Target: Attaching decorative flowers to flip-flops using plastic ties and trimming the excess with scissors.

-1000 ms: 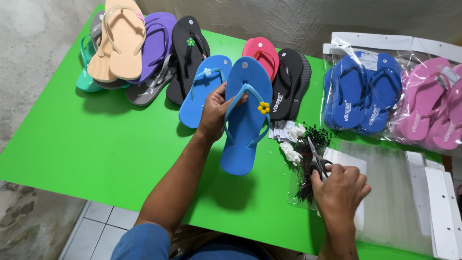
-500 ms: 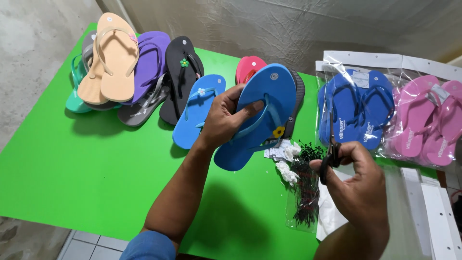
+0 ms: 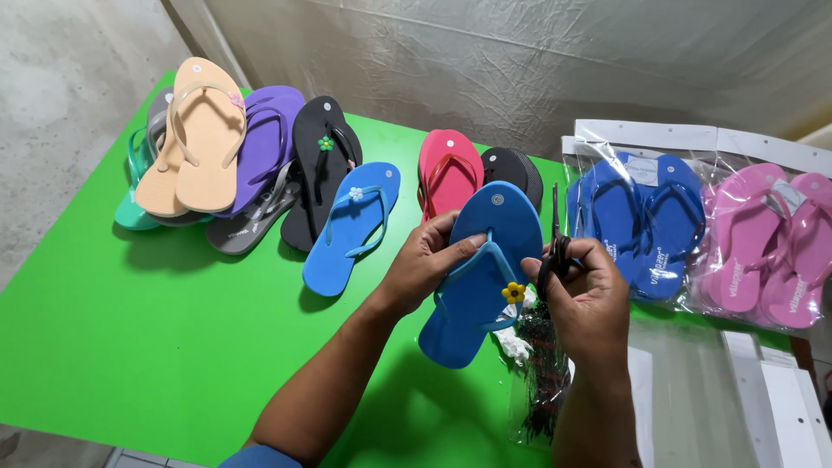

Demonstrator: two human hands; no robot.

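Left hand clamped on blue flip-flop held above green surface, right hand closed around black scissors beside yellow flower; likely risk: blade nicking strap.

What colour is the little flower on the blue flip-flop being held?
Yellow with a dark centre, flower on the blue flip-flop; head view.
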